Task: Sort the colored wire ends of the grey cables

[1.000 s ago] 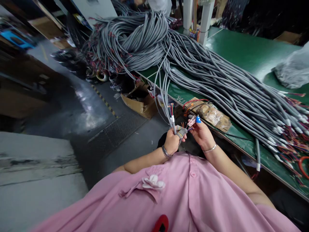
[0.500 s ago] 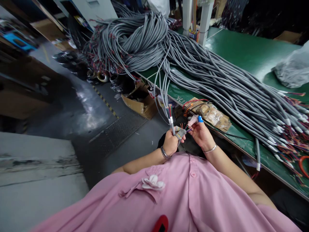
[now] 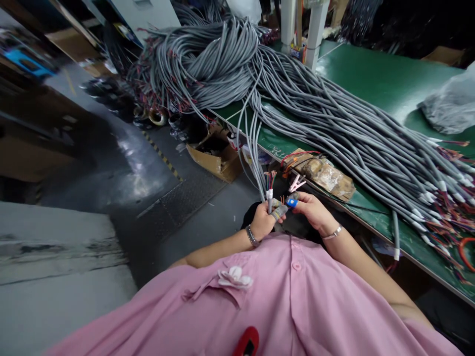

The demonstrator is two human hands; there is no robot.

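Observation:
Near my waist, my left hand (image 3: pixel 264 220) is closed round the end of a grey multi-core cable (image 3: pixel 270 205). White tape wraps this end, and a fan of thin coloured wires (image 3: pixel 270 179) sticks up from it. Grey covers sit on some of my fingertips. My right hand (image 3: pixel 313 210) pinches at thin wires (image 3: pixel 283 200) beside the left fingertips, its blue-covered thumb pressed against a finger; the wire tips are mostly hidden. A pink clothespin-like clip (image 3: pixel 297 183) shows just above the right fingers. Whether the hand holds it, I cannot tell.
Grey cables (image 3: pixel 315 109) lie in a long bundle across the green workbench (image 3: pixel 374 74), with a coiled heap (image 3: pixel 218 59) at the left. A taped cardboard piece (image 3: pixel 330 180) rests at the bench edge. An open carton (image 3: pixel 215 160) stands on the floor; a plastic bag (image 3: pixel 451 104) lies right.
My right hand has turned and lowered, its thumb now pressed down by the wires. The cable end in my left hand has shifted slightly right and down. The pink clip shows more clearly.

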